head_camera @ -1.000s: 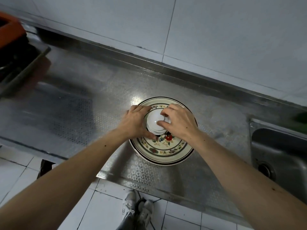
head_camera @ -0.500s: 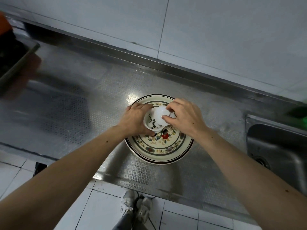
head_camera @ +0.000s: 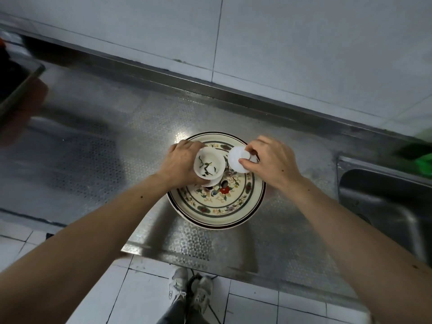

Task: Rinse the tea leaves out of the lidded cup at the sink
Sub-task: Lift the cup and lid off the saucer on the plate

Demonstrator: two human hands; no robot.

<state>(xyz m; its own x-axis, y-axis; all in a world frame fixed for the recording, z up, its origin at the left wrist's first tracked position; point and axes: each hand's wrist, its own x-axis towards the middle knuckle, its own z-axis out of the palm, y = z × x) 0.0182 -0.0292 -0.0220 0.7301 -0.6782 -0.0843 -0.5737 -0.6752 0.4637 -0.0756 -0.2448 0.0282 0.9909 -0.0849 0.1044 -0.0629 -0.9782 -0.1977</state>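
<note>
Centre of frame: white porcelain cup point(head_camera: 208, 165) sits over a floral plate point(head_camera: 219, 206) on the steel counter point(head_camera: 98, 146). Left hand point(head_camera: 181, 166) is wrapped round the cup's wall, fingers curled on it. Right hand point(head_camera: 272, 161) pinches the lid point(head_camera: 239, 159) by its knob, lid held off and just right of the cup. Dark tea leaves point(head_camera: 205, 166) w/ a little liquid are stuck inside. Sink point(head_camera: 383, 206) is at frame right, well apart. Thin glazed ware: prob light, stiff, chips easily, slick once wet. Best held round the body below the rim, lid by knob; avoid knocking lid vs cup.
</note>
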